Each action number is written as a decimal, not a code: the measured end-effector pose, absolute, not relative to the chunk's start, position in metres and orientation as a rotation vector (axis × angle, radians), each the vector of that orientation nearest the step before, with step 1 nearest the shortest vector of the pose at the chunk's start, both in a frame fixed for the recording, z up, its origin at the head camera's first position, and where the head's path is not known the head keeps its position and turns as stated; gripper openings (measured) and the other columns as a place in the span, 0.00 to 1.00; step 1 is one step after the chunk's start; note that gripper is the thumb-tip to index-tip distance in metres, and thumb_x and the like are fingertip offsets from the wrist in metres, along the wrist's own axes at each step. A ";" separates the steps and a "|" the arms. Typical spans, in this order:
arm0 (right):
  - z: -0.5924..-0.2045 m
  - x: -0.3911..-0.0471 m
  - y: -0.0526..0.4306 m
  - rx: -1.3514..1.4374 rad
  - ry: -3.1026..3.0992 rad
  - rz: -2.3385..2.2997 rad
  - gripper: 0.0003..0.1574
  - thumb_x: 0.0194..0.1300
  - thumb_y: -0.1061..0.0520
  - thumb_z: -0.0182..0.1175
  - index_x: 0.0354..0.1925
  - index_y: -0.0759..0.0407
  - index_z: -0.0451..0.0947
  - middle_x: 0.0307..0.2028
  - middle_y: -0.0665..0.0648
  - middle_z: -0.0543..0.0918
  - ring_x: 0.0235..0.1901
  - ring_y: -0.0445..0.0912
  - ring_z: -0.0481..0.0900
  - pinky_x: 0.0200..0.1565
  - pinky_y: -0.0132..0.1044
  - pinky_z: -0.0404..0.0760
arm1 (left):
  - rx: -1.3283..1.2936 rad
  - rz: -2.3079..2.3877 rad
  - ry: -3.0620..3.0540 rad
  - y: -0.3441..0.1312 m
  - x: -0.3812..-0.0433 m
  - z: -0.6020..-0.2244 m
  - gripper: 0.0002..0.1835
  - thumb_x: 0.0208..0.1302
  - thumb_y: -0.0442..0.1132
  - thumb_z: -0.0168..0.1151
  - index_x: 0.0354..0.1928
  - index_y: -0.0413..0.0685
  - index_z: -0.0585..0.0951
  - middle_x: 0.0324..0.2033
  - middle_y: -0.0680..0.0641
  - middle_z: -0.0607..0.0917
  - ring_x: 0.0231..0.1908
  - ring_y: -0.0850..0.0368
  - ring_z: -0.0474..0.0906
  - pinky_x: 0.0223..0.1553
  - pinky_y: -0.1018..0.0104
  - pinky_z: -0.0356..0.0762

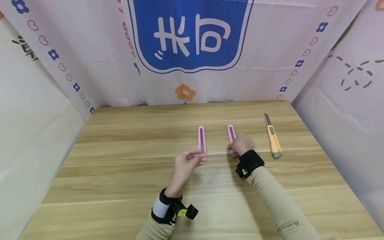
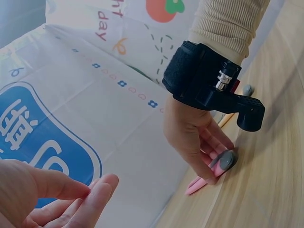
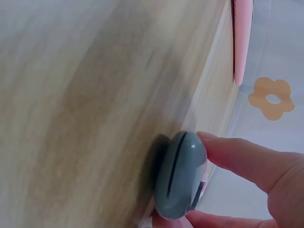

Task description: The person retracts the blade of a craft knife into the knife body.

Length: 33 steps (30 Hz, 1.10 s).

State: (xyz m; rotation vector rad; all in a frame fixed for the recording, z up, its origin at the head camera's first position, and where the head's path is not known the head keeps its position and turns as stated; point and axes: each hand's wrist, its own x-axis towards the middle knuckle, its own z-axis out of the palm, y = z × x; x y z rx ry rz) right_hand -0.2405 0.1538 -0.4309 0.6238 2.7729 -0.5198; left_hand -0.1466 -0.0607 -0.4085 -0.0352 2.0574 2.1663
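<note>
My right hand (image 1: pixel 242 144) pinches a pink utility knife (image 1: pixel 231 132) near its grey end, thumb and fingers on opposite sides; the knife lies along the wood. The right wrist view shows that grey end cap (image 3: pixel 183 175) close up between the fingertips. Another pink utility knife (image 1: pixel 201 136) is left of it, its near end hidden behind my left hand (image 1: pixel 186 165). In the left wrist view that hand (image 2: pixel 61 199) hovers with loosely bent fingers, thumb tip against them, and nothing visible in between. Right of my right hand lies a yellow utility knife (image 1: pixel 273 140), grey blade extended.
All three knives rest on a wood-grain table (image 1: pixel 120 186). A printed cloth (image 1: pixel 114 80) hangs at its back edge, with more cloth along both sides. A thin dark line (image 1: pixel 213 177) marks the tabletop between my forearms.
</note>
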 end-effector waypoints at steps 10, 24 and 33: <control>-0.430 -0.238 0.156 0.629 2.758 -0.549 0.23 0.46 0.46 0.74 0.27 0.60 0.74 0.22 0.52 0.72 0.21 0.43 0.70 0.19 0.30 0.66 | -0.050 2.156 2.055 -0.058 -0.148 -0.408 0.12 0.64 0.27 0.57 0.48 0.29 0.80 0.42 0.30 0.87 0.34 0.60 0.88 0.41 0.70 0.88; -0.426 -0.228 0.175 0.606 2.809 -0.533 0.27 0.60 0.39 0.64 0.19 0.56 0.70 0.15 0.50 0.70 0.16 0.41 0.69 0.17 0.29 0.64 | -0.035 2.146 2.070 -0.056 -0.147 -0.411 0.13 0.64 0.27 0.57 0.49 0.28 0.79 0.42 0.30 0.86 0.34 0.59 0.88 0.41 0.70 0.88; -0.422 -0.218 0.212 0.511 3.036 -0.512 0.29 0.59 0.44 0.64 0.17 0.67 0.75 0.18 0.62 0.76 0.20 0.52 0.75 0.17 0.39 0.72 | -0.081 2.122 2.101 -0.058 -0.147 -0.414 0.14 0.67 0.31 0.55 0.52 0.34 0.79 0.45 0.33 0.86 0.41 0.51 0.87 0.42 0.66 0.88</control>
